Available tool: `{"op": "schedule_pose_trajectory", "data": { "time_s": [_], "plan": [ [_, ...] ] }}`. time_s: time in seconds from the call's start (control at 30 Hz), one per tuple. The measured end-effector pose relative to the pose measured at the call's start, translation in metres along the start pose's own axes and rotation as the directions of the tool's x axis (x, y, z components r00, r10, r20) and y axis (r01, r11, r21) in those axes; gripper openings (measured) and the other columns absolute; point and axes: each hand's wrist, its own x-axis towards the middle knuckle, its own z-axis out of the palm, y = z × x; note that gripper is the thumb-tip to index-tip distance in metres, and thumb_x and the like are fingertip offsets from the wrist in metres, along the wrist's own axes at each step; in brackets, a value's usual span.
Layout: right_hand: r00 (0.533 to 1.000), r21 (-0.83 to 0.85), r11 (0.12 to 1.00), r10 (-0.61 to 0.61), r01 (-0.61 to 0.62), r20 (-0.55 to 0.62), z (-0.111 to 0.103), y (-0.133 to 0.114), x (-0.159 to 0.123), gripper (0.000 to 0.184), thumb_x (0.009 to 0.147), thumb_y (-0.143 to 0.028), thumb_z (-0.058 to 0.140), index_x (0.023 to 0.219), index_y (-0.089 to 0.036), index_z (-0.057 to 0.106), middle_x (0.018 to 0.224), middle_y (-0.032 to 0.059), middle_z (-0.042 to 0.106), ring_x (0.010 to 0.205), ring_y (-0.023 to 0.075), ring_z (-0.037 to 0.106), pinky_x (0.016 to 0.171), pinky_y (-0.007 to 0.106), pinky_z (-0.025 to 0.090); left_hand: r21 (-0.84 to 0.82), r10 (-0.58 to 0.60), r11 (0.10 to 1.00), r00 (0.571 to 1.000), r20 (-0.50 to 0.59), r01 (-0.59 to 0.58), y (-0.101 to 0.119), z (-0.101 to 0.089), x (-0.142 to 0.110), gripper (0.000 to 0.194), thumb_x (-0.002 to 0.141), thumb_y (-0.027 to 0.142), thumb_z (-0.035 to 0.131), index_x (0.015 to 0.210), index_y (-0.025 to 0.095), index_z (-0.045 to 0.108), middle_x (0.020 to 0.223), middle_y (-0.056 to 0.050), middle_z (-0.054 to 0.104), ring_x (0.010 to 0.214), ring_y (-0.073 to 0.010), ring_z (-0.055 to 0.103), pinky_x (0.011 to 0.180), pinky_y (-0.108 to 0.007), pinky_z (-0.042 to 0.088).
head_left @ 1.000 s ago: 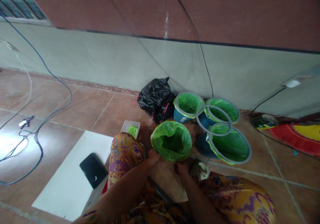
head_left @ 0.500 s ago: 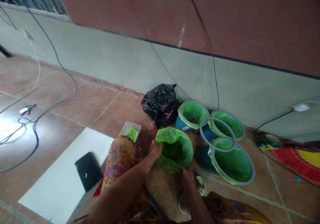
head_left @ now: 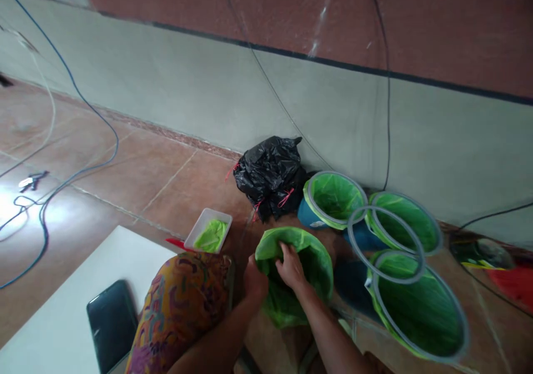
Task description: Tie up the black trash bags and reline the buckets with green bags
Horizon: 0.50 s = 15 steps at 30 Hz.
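A green plastic bin liner point(head_left: 297, 313) stands between my hands with its mouth spread wide, and whatever it covers is hidden. My left hand point(head_left: 255, 282) is closed on the left side of its rim. Inside the mouth is my right hand point(head_left: 290, 264), its fingers apart and touching the inner left wall of the liner. To the right, a loose grey ring point(head_left: 356, 252) lies tilted across two blue bins lined in green, the back right bin point(head_left: 435, 232) and the front right bin point(head_left: 462, 318). Another lined bin point(head_left: 307, 213) stands behind my liner.
Black plastic bags point(head_left: 270, 168) with red ties sit by the wall. A white tray point(head_left: 190, 240) holds a folded green liner point(head_left: 211, 236). On the left, a phone point(head_left: 112, 324) lies on a white board point(head_left: 50, 329). Cables point(head_left: 112, 135) cross the floor.
My right hand has left the liner's front edge and moved up into its mouth, beside the left rim. The left hand keeps its hold on the left side. The view has shifted closer.
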Motion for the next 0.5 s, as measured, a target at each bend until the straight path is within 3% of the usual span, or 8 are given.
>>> {"op": "schedule_pose_trajectory", "data": {
  "time_s": [0.13, 0.27, 0.37, 0.5],
  "plan": [
    [0.986, -0.009, 0.991, 0.134, -0.134, 0.101, 0.036, 0.022, 0.055, 0.052, 0.081, -0.025, 0.061, 0.131, -0.011, 0.057, 0.137, 0.0232, 0.051, 0.131, 0.0382, 0.044, 0.108, 0.048, 0.034, -0.031, 0.064, 0.997, 0.996, -0.068, -0.066, -0.007, 0.010, 0.004, 0.033, 0.087, 0.007, 0.046, 0.113, 0.023, 0.058, 0.105, -0.006, 0.072, 0.098, -0.0180, 0.068, 0.081, -0.024, 0.048],
    [0.977, 0.084, 0.981, 0.163, -0.176, 0.134, 0.061, 0.050, 0.073, 0.052, 0.077, -0.020, 0.066, 0.127, -0.005, 0.059, 0.135, 0.0254, 0.054, 0.131, 0.0395, 0.043, 0.109, 0.045, 0.031, 0.051, 0.079, 0.996, 0.991, -0.107, -0.074, -0.014, 0.018, 0.007, 0.030, 0.084, 0.004, 0.046, 0.102, 0.023, 0.062, 0.098, -0.006, 0.071, 0.095, -0.0191, 0.066, 0.084, -0.027, 0.048],
    [0.973, 0.090, 0.979, 0.165, -0.181, 0.160, 0.059, 0.058, 0.071, 0.052, 0.076, -0.016, 0.065, 0.126, -0.005, 0.059, 0.132, 0.0240, 0.057, 0.128, 0.0370, 0.048, 0.107, 0.038, 0.033, 0.002, 0.054, 0.999, 0.991, -0.121, -0.054, -0.016, 0.021, 0.008, 0.030, 0.081, 0.002, 0.047, 0.100, 0.022, 0.060, 0.097, -0.006, 0.071, 0.094, -0.0194, 0.066, 0.082, -0.026, 0.048],
    [0.926, -0.187, 0.964, 0.238, -0.188, 0.294, 0.039, 0.043, 0.057, 0.054, 0.084, -0.014, 0.053, 0.136, -0.003, 0.048, 0.134, 0.0276, 0.053, 0.123, 0.0345, 0.054, 0.101, 0.039, 0.039, -0.110, 0.088, 0.988, 0.984, -0.157, -0.105, -0.010, 0.018, 0.004, 0.034, 0.080, 0.000, 0.045, 0.105, 0.019, 0.060, 0.098, -0.007, 0.071, 0.096, -0.0205, 0.066, 0.084, -0.028, 0.048]
  ]
}}
